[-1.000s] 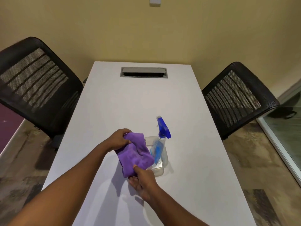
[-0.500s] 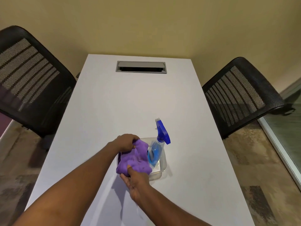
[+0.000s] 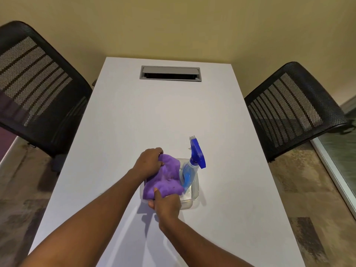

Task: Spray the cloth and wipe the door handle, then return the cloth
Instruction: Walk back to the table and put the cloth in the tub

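Note:
A purple cloth (image 3: 167,180) lies bunched over the left half of a clear plastic container (image 3: 194,197) on the white table (image 3: 154,116). My left hand (image 3: 149,160) grips the cloth's far edge. My right hand (image 3: 167,205) pinches its near edge, thumb on top. A spray bottle (image 3: 192,166) with a blue trigger head and blue liquid leans in the right half of the container, touching the cloth. No door handle is in view.
Two black mesh chairs flank the table, one on the left (image 3: 36,87) and one on the right (image 3: 292,110). A grey cable hatch (image 3: 170,73) sits at the table's far end. A glass panel (image 3: 344,151) runs along the right edge.
Both hands have lowered the cloth from above the table down into the container, beside the bottle. The camera has tipped slightly downward.

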The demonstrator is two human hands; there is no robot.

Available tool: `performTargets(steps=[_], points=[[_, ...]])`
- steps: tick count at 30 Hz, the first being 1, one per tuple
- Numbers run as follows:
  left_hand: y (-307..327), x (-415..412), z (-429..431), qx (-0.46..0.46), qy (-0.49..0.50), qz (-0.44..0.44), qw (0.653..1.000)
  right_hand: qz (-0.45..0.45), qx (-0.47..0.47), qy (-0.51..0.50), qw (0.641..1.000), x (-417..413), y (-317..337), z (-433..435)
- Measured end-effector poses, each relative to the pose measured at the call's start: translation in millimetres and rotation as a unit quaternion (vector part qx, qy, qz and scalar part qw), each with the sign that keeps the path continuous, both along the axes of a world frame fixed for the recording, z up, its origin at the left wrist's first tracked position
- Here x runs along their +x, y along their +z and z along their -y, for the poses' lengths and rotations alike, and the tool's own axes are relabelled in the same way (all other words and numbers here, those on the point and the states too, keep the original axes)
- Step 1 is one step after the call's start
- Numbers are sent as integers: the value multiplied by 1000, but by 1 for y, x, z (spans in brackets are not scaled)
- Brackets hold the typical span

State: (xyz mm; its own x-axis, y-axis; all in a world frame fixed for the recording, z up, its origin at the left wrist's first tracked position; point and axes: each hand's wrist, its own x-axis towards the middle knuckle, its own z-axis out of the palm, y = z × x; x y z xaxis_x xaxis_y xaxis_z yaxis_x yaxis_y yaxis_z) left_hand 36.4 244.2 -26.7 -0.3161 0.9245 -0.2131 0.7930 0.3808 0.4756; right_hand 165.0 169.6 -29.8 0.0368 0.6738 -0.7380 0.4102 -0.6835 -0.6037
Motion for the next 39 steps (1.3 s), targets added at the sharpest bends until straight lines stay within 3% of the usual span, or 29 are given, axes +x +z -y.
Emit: performTargets(steps=[3, 5, 7, 9, 13, 16, 22, 25, 30, 32, 34, 39], points=[[-2, 1, 0, 13, -9, -11, 1000, 25, 31, 86, 995, 5, 0, 3], [-2, 1, 1, 13, -25, -36, 999, 86, 107, 209, 968, 14, -8, 4], [-3, 1, 1, 10, -31, -66, 997, 143, 165, 241, 946, 19, -7, 7], [-6, 0, 3, 4, -14, -75, 997, 151, 267, 330, 893, 23, -2, 3], [-16, -2, 12, -7, 4, -25, 1000, 101, 344, 404, 842, 19, -4, 2], [-24, -6, 20, -11, -8, 16, 1000, 121, 383, 426, 811, 17, -10, 2], [-28, -7, 20, -30, 1, 38, 999, 135, 306, 480, 811, 11, -7, 0], [-34, -8, 24, -39, 38, 42, 998, 209, 249, 533, 782, 3, -9, -4], [-43, -3, 30, -25, 71, 24, 997, 250, 196, 566, 761, -3, -20, -4], [-42, -2, 33, -18, 87, 25, 996, 260, 168, 549, 776, -7, -21, -6], [-41, 0, 33, -7, 84, 19, 996, 255, 172, 541, 782, -11, -21, -8], [-39, 6, 30, 13, 113, -5, 994, 271, 187, 577, 747, -14, -21, -12]])
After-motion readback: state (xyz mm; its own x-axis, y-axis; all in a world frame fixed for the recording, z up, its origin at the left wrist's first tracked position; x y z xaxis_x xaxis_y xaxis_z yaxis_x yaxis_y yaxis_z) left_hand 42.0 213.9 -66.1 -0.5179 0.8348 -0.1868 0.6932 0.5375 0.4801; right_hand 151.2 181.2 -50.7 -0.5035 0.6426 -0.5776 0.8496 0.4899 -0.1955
